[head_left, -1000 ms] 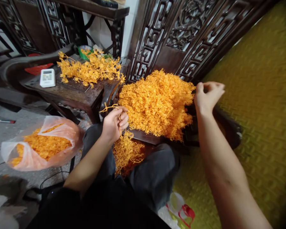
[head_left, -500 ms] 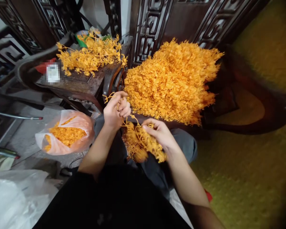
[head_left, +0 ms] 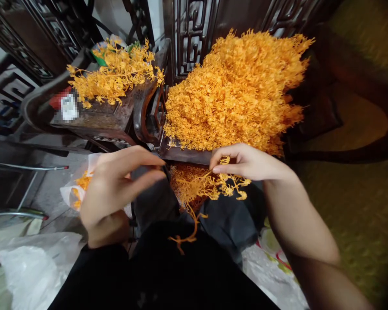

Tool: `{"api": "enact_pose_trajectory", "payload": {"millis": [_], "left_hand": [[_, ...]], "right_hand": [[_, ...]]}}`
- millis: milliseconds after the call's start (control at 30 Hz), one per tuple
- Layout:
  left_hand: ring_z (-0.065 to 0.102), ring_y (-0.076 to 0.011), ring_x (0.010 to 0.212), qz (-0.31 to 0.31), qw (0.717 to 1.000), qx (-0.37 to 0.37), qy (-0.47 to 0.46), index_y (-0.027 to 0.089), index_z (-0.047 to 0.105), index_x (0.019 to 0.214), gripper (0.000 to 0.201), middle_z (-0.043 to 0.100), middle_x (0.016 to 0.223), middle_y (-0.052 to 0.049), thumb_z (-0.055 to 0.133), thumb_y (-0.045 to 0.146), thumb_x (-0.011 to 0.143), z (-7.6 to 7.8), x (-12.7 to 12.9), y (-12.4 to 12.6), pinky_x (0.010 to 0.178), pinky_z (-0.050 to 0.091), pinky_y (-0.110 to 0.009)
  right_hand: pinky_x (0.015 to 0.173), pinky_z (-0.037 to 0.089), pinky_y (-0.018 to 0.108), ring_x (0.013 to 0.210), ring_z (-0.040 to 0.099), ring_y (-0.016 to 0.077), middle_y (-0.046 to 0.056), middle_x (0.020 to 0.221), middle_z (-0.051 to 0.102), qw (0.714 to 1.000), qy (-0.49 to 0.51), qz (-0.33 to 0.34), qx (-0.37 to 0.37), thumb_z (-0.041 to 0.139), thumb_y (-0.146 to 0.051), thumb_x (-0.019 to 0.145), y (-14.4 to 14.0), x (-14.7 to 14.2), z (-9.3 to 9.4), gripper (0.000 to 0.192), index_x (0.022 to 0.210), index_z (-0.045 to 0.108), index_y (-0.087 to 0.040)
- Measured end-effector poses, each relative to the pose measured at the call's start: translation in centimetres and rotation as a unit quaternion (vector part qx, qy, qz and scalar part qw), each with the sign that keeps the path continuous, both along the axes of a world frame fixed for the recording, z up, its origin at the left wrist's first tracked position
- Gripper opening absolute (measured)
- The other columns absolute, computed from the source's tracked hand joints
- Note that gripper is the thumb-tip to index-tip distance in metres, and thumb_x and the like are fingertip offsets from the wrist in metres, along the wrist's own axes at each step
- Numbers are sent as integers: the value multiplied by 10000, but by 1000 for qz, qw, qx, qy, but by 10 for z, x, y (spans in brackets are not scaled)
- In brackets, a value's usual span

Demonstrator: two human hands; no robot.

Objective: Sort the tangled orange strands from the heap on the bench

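My right hand [head_left: 245,162] pinches the thin stem of an orange branching sprig [head_left: 231,185], which looks like part of an artificial plant. Its small tufts spread below and to the right of my fingers. My left hand [head_left: 116,185] hovers to the left, thumb and forefinger apart, with nothing visible between them. A loose orange stem [head_left: 194,230] with short side shoots shows against my dark shirt, between the hands and lower down. More orange sprigs [head_left: 190,183] lie low between my knees, partly behind the held one. A big heap of orange sprigs [head_left: 239,94] sits on the dark wooden seat beyond my hands.
A side table [head_left: 93,116] at left bears another bunch of sprigs [head_left: 116,77] and a red packet [head_left: 61,98]. Behind my left hand, a plastic bag [head_left: 73,193] with orange bits is partly hidden. White plastic sheeting [head_left: 35,267] lies lower left. Metal tubes [head_left: 22,166] stick in from the left edge.
My left hand has let go of the orange piece and moved left and nearer the camera, fingers parted. My right hand has shifted right and slightly up, still pinching a sprig.
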State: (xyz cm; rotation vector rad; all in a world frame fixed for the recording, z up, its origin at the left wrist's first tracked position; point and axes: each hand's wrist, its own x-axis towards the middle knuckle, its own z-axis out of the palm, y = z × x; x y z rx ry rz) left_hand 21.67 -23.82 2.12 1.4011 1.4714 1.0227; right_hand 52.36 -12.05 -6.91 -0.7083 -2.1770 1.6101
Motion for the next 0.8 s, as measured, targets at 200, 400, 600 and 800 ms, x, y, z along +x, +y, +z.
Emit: {"api": "enact_pose_trajectory", "payload": {"millis": [200, 400, 600, 800], "left_hand": [[657, -194, 692, -207, 978, -10, 25, 184, 760, 829, 270, 699, 720, -37, 923, 153, 616, -50, 72, 49, 637, 470, -277], [699, -157, 638, -113, 955, -129, -243, 136, 685, 885, 256, 753, 807, -88, 793, 363, 835, -118, 71, 69, 610, 549, -283], [724, -132, 724, -14, 915, -95, -392, 148, 630, 927, 323, 746, 947, -49, 851, 342, 791, -134, 87, 55, 741, 603, -301], [701, -117, 799, -43, 872, -143, -467, 190, 609, 1007, 339, 674, 937, 7, 848, 225, 770, -139, 104, 50, 750, 559, -256]], "right_hand": [[633, 497, 279, 607, 608, 134, -19, 709, 693, 984, -70, 39, 156, 819, -373, 821, 17, -23, 26, 138, 800, 776, -243], [1018, 504, 524, 1191, 614, 327, 92, 1175, 658, 832, 29, -392, 392, 749, -488, 892, -13, -7, 24, 370, 1184, 693, -267], [1099, 484, 561, 1352, 543, 320, 100, 1440, 517, 752, 184, -587, 238, 671, -539, 941, -62, -4, -45, 547, 1438, 524, -364], [900, 620, 380, 1028, 713, 199, 85, 1215, 694, 865, 272, -394, -153, 843, -494, 801, -73, -29, -81, 678, 1394, 583, -294]]}}
